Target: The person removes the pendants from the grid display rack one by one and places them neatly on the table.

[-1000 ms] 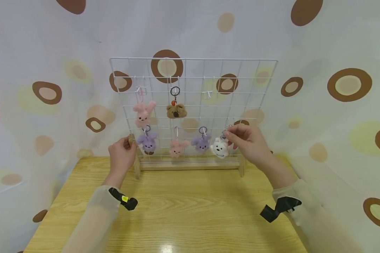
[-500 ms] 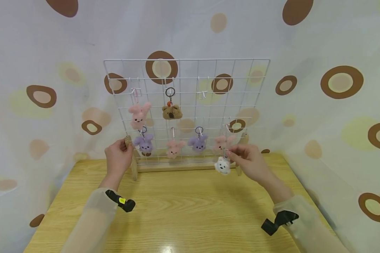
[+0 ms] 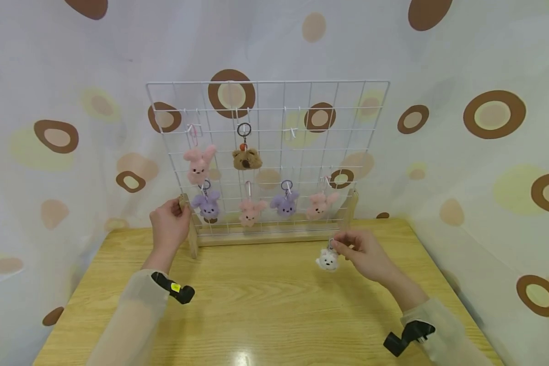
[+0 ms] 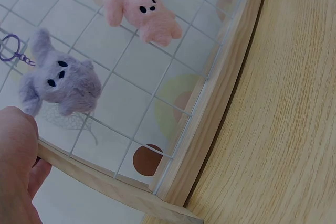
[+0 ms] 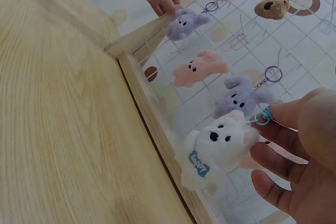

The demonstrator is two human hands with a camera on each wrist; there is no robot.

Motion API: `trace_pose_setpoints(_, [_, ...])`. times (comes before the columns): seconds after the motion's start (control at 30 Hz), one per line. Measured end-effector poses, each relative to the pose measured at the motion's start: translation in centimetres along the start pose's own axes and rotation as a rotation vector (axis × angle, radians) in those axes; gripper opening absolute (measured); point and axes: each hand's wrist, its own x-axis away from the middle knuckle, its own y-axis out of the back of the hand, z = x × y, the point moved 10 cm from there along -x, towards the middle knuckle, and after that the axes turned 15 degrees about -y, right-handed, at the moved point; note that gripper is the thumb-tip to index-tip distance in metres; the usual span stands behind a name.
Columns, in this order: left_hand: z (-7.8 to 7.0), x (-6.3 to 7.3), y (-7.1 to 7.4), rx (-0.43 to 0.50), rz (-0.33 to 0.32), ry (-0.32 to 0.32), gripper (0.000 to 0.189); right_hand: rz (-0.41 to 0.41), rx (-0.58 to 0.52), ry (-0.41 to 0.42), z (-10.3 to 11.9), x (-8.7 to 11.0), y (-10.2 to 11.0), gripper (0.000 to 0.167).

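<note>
My right hand [image 3: 363, 256] pinches the ring of a white plush dog keychain [image 3: 328, 260], which dangles over the table just in front of the rack. In the right wrist view the dog [image 5: 218, 148] wears a blue bone-shaped tag, and thumb and forefinger hold its teal clasp [image 5: 264, 116]. With curled fingers my left hand [image 3: 169, 223] grips the wooden side post [image 3: 192, 236] of the white wire grid rack [image 3: 267, 81]. Close to that hand hangs a purple plush bunny [image 4: 63, 80]. To its right are a pink bunny [image 3: 251, 212], another purple one [image 3: 285, 204] and another pink one [image 3: 321, 205].
Higher on the grid hang a pink bunny [image 3: 199, 165] and a brown bear keychain [image 3: 247, 159]. A white hook [image 3: 291, 133] at upper right carries nothing. The wood-grain table [image 3: 256, 305] spreads in front, and a spotted curtain [image 3: 439, 168] stands behind.
My right hand has brought the white dog keychain away from the grid, down and toward me, uncovering the pink bunny behind it. My left hand stays on the post.
</note>
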Motion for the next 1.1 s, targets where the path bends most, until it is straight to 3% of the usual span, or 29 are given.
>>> trace_pose_setpoints(0.33, [0.1, 0.0, 0.0, 0.004, -0.005, 0.006, 0.031, 0.027, -0.007, -0.006, -2.8, 0.4, -0.9, 0.01])
trace_pose_setpoints(0.6, [0.0, 0.0, 0.1, 0.001, -0.002, 0.012, 0.032, 0.044, 0.004, -0.062, -5.2, 0.1, -1.3, 0.012])
trace_pose_setpoints(1.1, [-0.1, 0.0, 0.0, 0.011, 0.004, 0.028, 0.033, 0.025, 0.024, -0.11, -8.5, -3.7, -2.2, 0.017])
